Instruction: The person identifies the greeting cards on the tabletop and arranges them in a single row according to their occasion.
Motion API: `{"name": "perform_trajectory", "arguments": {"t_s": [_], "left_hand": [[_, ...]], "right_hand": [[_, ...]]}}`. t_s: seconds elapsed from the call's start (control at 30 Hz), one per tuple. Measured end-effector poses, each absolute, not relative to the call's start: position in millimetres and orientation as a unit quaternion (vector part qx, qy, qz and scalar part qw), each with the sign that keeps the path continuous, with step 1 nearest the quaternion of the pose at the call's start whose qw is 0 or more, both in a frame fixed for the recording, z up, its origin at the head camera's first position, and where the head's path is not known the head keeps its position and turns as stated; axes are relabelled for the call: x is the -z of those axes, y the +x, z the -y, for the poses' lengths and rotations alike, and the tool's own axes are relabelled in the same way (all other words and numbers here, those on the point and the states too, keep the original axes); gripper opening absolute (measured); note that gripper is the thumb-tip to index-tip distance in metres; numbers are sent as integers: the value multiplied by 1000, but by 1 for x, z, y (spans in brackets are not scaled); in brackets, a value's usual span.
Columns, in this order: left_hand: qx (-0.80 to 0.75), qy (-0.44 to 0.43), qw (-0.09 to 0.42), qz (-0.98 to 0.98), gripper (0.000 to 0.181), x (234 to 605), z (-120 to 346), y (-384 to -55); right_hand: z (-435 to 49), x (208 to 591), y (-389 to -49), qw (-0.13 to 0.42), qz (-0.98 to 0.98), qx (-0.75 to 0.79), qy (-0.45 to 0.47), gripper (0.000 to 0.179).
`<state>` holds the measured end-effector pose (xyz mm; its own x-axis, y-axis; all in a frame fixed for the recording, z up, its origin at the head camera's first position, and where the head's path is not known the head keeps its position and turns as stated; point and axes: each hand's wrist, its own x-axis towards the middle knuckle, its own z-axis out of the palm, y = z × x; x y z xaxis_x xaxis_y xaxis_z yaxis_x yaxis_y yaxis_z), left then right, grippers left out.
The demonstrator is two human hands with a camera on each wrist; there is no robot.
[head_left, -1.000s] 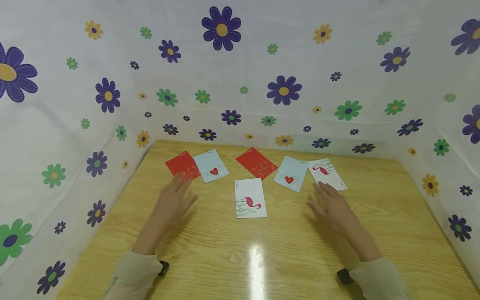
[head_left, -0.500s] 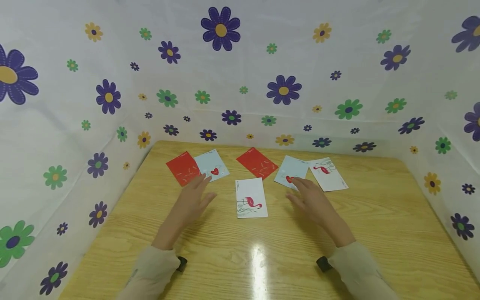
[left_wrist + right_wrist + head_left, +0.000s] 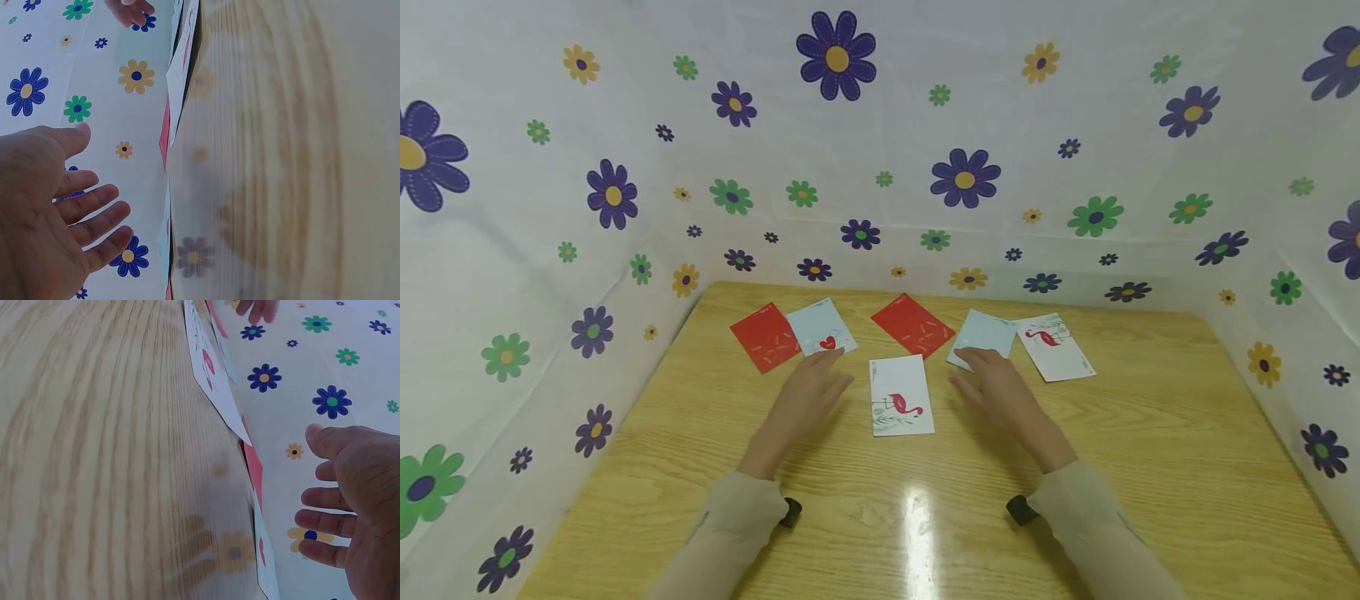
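Several cards lie flat on the wooden table. In the head view my left hand (image 3: 799,402) hovers at the near edge of a pale blue heart card (image 3: 822,323), its fingers relaxed and holding nothing. My right hand (image 3: 1000,398) hovers over the near part of another pale blue card (image 3: 986,333) and hides its heart. Between the hands lies a white flamingo card (image 3: 901,398). Behind it is a red card (image 3: 913,325); a second red card (image 3: 766,337) lies far left. A second flamingo card (image 3: 1056,347) lies at the right. Both wrist views show loosely extended fingers.
The wooden table (image 3: 917,487) reflects a bright streak of light near its front. A white flower-printed cloth (image 3: 895,133) stands behind the table and along both sides. Dark straps or devices show at both sleeve cuffs.
Both hands have moved inward toward the middle. My left hand has left the red card, and my right hand has shifted from the right flamingo card to the blue one. The cards have stayed put.
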<state>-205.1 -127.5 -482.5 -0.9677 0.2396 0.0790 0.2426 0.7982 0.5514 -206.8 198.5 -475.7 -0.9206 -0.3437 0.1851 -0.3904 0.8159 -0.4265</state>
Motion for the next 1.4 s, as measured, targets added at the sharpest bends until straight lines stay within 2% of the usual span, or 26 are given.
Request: {"name": "perform_trajectory", "arguments": {"t_s": [0.5, 0.93, 1.4], "left_hand": [[311, -118, -17, 943, 53, 486, 102, -225], [309, -98, -36, 945, 49, 491, 84, -240], [318, -88, -92, 940, 46, 493, 82, -246]], "right_hand": [[-171, 472, -223, 40, 953, -229, 196, 50], [-151, 476, -242, -32, 952, -262, 156, 50], [-131, 487, -255, -46, 957, -251, 138, 38]]}}
